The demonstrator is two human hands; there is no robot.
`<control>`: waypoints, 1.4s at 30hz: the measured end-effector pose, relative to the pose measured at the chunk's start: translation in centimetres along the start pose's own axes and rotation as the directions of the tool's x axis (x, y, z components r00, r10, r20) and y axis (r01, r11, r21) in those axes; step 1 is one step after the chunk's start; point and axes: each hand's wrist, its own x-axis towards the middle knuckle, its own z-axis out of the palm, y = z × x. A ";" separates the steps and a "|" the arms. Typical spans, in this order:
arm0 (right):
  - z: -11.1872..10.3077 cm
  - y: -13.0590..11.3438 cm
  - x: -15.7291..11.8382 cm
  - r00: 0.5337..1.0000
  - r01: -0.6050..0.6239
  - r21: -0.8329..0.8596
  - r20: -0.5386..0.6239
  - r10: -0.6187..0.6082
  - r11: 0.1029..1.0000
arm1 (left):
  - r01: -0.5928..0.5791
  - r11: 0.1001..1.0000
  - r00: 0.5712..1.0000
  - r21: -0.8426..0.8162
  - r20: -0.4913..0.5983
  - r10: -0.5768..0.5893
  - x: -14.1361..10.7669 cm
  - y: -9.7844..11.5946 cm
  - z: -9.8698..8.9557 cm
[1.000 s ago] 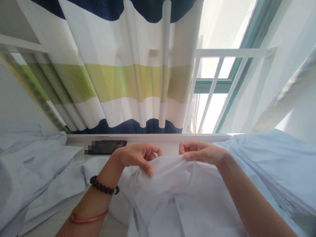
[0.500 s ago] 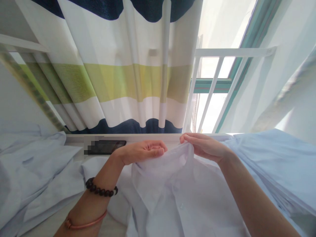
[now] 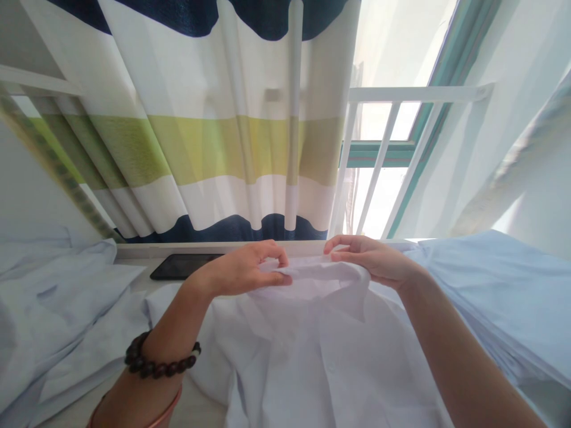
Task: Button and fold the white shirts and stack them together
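A white button-up shirt [image 3: 303, 351] lies in front of me, its collar toward the far edge. My left hand [image 3: 245, 270] pinches the left part of the collar between thumb and fingers; a dark beaded bracelet is on that wrist. On the collar's right side is my right hand [image 3: 368, 258], with thumb and forefinger slightly bent at the collar's top edge. A small gap shows between these two fingertips, and the other fingers are partly hidden behind. The right collar point folds down over the shirt front, below the right hand.
Rumpled white shirts [image 3: 57, 315] lie at the left. On the right is a stack of folded pale-blue cloth [image 3: 504, 285]. A black phone [image 3: 178, 267] rests by the far edge. Beyond stand a striped curtain [image 3: 250, 148] and a white railing [image 3: 419, 94] before the window.
The collar's right part, upright before, now lies folded outward. My left hand has shifted slightly left, and my right hand's thumb and forefinger have parted a little.
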 end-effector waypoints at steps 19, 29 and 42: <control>3.3 -1.2 -0.5 0.972 -0.089 -0.672 -0.218 -0.081 0.736 | -0.184 0.971 0.948 0.152 -0.234 0.216 1.0 0.1 1.3; 3.5 -1.0 -0.8 0.893 -0.341 -0.850 -0.427 -0.145 0.403 | -0.029 0.937 0.956 0.347 -0.265 0.128 1.2 -0.8 1.2; 4.1 -1.5 -0.4 0.972 -0.145 -0.943 -0.193 -0.137 0.298 | -0.192 0.935 0.942 0.298 -0.210 0.260 1.9 -0.4 2.5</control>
